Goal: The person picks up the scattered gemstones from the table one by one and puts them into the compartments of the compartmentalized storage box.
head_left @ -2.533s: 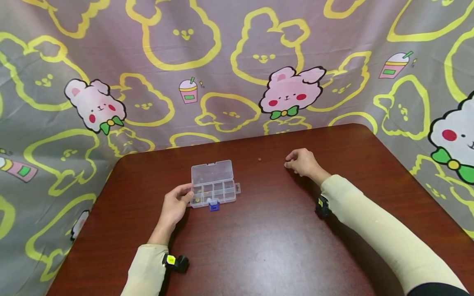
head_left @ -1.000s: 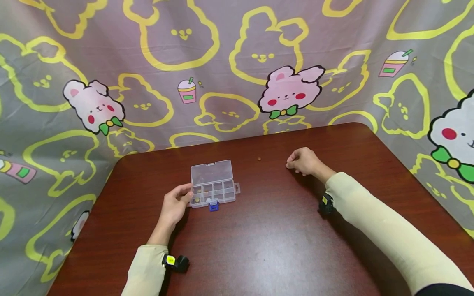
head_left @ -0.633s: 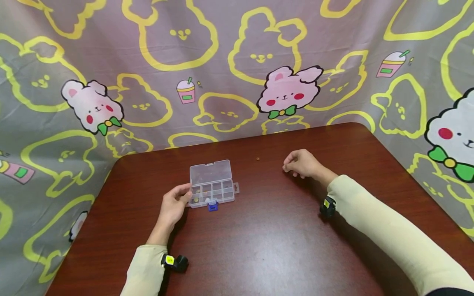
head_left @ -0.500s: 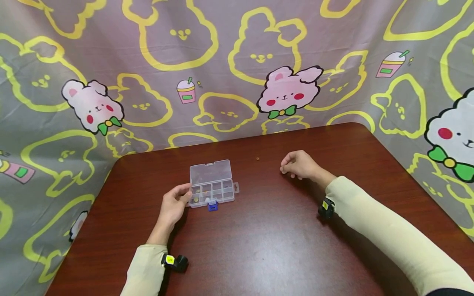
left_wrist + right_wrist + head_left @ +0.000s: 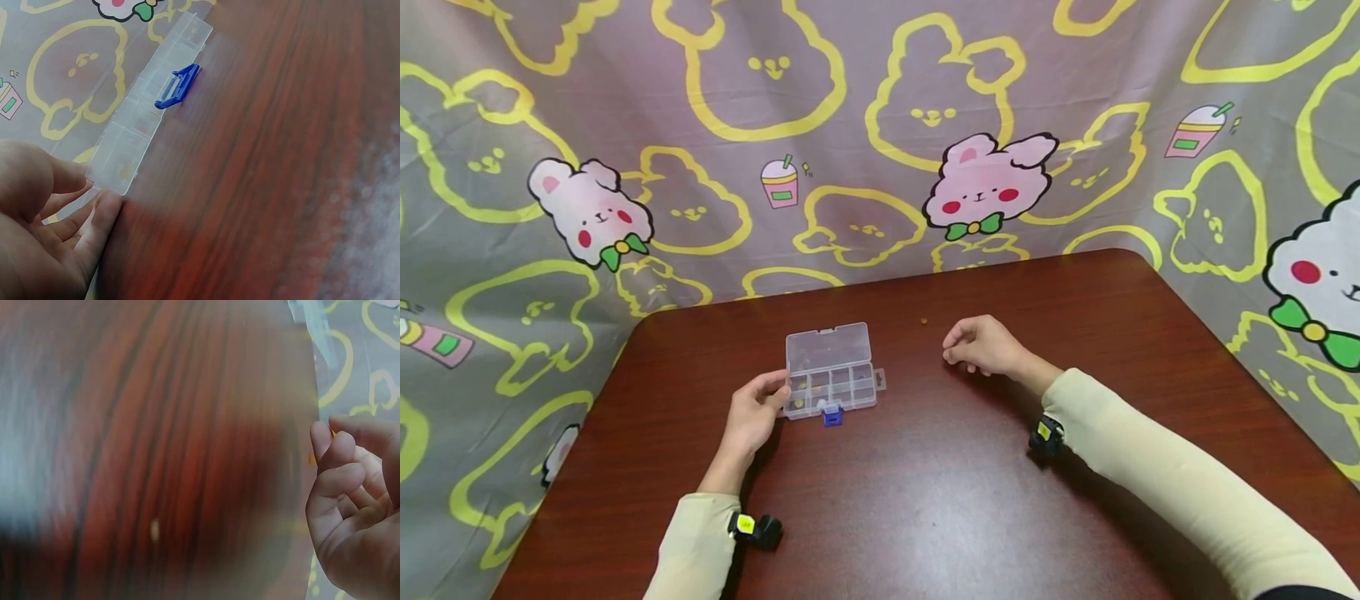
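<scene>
A clear plastic compartment box [image 5: 831, 390] stands on the table with its lid raised and its blue latch [image 5: 832, 416] hanging at the front. Small yellowish pieces [image 5: 799, 403] lie in the left compartments. My left hand [image 5: 754, 414] grips the box's left end between thumb and fingers; the left wrist view shows the thumb low at the corner. To the right of the box, my right hand [image 5: 988, 346] is over the table. Its thumb and forefinger pinch a tiny yellow-orange piece [image 5: 333, 433], mostly hidden by the fingertips. A small brownish-orange bead-like piece [image 5: 923, 321] lies beyond the right hand.
The dark reddish wooden table [image 5: 880, 517] has rounded far corners. A patterned curtain [image 5: 865, 108] hangs close behind it and along both sides. A hanging tab [image 5: 880, 380] sticks out from the box's right end.
My right hand has moved left and slightly nearer the front, toward the box, with its fingertips still pinched. The left hand, the box and the loose brownish-orange piece have stayed in place.
</scene>
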A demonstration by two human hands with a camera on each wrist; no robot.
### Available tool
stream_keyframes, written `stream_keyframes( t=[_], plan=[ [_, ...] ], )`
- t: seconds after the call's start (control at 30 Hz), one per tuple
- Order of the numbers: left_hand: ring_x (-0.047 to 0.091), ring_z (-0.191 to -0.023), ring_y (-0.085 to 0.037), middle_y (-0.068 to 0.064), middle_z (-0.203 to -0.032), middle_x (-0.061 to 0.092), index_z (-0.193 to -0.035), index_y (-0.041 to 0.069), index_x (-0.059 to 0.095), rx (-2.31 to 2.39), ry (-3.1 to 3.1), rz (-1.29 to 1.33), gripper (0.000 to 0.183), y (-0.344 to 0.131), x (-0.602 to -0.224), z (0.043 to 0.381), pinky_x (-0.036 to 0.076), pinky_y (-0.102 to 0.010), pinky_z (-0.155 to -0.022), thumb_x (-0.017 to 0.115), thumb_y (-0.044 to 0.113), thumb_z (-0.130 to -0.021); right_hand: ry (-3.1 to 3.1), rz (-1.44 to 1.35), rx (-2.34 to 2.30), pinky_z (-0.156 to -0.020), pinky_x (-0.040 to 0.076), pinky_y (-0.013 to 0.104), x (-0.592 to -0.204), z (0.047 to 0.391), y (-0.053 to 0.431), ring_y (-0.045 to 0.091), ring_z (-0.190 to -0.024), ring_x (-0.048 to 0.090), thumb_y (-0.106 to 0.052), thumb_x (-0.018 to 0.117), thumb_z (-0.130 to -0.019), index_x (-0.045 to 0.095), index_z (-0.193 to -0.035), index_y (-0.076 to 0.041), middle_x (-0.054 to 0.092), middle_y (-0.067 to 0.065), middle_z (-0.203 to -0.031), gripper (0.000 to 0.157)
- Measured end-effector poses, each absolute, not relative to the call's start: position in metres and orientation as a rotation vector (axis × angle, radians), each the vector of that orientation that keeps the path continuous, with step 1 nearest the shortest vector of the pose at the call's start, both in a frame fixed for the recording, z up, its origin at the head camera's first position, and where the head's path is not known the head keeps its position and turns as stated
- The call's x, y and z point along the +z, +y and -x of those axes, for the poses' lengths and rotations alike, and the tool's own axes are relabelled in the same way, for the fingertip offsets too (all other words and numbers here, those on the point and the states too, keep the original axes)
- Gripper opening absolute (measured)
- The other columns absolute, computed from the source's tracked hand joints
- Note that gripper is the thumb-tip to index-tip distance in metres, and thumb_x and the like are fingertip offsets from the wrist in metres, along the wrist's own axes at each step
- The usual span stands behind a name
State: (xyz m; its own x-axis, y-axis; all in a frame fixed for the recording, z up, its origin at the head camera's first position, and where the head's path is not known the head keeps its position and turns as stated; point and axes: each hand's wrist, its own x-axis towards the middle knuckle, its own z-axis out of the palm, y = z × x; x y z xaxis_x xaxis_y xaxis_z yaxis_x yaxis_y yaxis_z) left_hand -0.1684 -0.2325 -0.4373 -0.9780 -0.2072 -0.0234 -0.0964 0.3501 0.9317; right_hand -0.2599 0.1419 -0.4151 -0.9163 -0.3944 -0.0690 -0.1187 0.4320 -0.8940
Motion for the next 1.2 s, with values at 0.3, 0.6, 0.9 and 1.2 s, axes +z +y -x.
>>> stream_keyframes(
  t=[0.3, 0.6, 0.9, 1.2],
  plan=[
    [0.063, -0.092, -0.016, -0.024, -0.123, 0.063, -0.131, -0.002, 0.063, -1.705, -2.502, -0.276, 0.032, -0.233, -0.439, 0.170, 0.055, -0.020, -0.070, 0.060, 0.001, -0.099, 2.375, 0.501, -1.510, -0.036, 0.035, 0.022, -0.417, 0.248, 0.116, 0.015, -0.047, 0.051, -0.004, 0.074, -0.088, 0.071, -0.094, -0.003, 0.070, 0.013, -0.074, 0.008],
    [0.062, -0.089, -0.013, -0.024, -0.122, 0.063, -0.130, -0.003, 0.064, -1.713, -2.489, -0.276, 0.032, -0.232, -0.440, 0.170, 0.056, -0.020, -0.069, 0.060, 0.000, -0.098, 2.314, 0.567, -1.536, -0.036, 0.035, 0.022, -0.415, 0.237, 0.088, 0.017, -0.047, 0.051, -0.004, 0.074, -0.088, 0.073, -0.095, -0.002, 0.069, 0.017, -0.074, 0.008],
    [0.062, -0.091, -0.016, -0.025, -0.123, 0.063, -0.130, -0.003, 0.063, -1.735, -2.483, -0.275, 0.032, -0.232, -0.439, 0.169, 0.056, -0.021, -0.070, 0.060, 0.000, -0.099, 2.273, 0.597, -1.536, -0.036, 0.035, 0.022, -0.412, 0.230, 0.061, 0.017, -0.046, 0.053, -0.007, 0.075, -0.088, 0.074, -0.097, -0.002, 0.068, 0.019, -0.071, 0.010],
    [0.062, -0.089, -0.015, -0.024, -0.122, 0.063, -0.129, -0.003, 0.064, -1.734, -2.473, -0.266, 0.031, -0.234, -0.441, 0.170, 0.056, -0.021, -0.069, 0.060, 0.000, -0.098, 2.258, 0.688, -1.521, -0.036, 0.036, 0.022, -0.410, 0.228, 0.039, 0.017, -0.046, 0.052, -0.003, 0.072, -0.088, 0.074, -0.101, 0.002, 0.063, 0.021, -0.064, 0.014]
  ],
)
